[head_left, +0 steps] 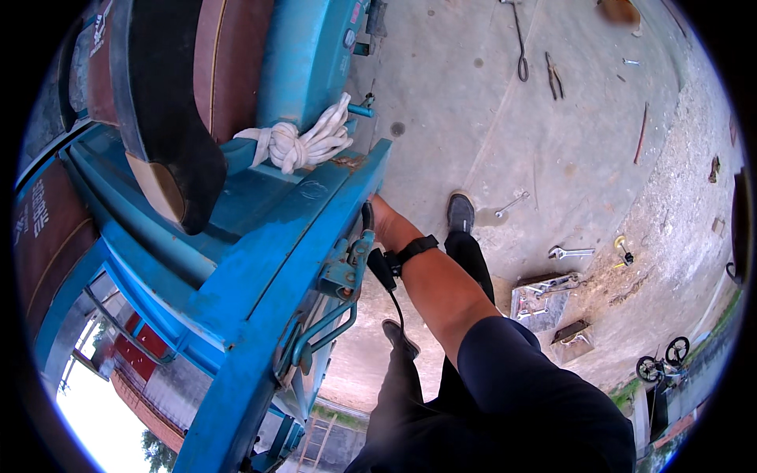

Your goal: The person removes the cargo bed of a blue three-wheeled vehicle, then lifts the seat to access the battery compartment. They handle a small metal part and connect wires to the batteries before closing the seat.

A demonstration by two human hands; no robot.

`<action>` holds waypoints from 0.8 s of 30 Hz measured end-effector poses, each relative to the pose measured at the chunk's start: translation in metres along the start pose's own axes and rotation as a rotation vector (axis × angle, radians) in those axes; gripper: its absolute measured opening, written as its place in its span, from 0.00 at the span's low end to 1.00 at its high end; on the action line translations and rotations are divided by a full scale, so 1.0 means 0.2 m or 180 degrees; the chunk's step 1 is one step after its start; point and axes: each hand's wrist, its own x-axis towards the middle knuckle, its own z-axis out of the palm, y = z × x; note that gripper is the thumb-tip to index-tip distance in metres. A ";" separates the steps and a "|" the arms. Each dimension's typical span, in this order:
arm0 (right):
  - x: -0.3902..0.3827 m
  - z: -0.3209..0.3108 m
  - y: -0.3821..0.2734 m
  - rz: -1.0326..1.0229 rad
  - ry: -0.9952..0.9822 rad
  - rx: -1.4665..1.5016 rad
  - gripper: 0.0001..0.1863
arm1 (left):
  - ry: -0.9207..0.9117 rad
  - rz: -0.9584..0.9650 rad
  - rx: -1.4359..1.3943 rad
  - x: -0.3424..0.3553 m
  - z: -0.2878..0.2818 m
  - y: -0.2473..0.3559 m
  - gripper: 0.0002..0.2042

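Our right hand (379, 206) reaches in at the far end of a blue beam (292, 276), its fingers hidden behind the edge, so we cannot tell how far open the grip is or whether it has hold of anything. The beam lies directly to the hand's left and slants down toward us. Just beside the hand, on the near left, stands a black-tipped handle (364, 246); whether we touch it is unclear. Below that, a blue bracket (337, 277) sits on the beam's side. Our left hand is out of view, and we cannot tell its grip.

Behind the grip, our wrist wears a black strap (415, 249) with a small black device (382, 270) and a cable. Further left of the hand, past the beam, white cord (292, 147) is knotted in a bundle, near a curved black pad (169, 102).

To the hand's right, our dark shoe (460, 213) rests on the concrete, with a spanner (512, 205) beyond it. Farther right lie an adjustable wrench (572, 252) and a metal tray (558, 306) of tools; pliers (554, 76) lie well apart, ahead and right.
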 end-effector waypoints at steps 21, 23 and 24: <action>-0.08 0.04 -0.03 -0.0078 0.0011 -0.0060 0.29 | -0.0352 -0.0222 -0.0296 0.14 -0.13 -0.02 0.17; -0.08 0.05 -0.03 -0.0071 -0.0061 -0.0114 0.30 | -0.0333 -0.0198 -0.0288 0.14 -0.12 -0.03 0.17; -0.08 0.06 -0.03 -0.0018 -0.0033 -0.0241 0.31 | -0.0322 -0.0189 -0.0279 0.13 -0.12 -0.03 0.16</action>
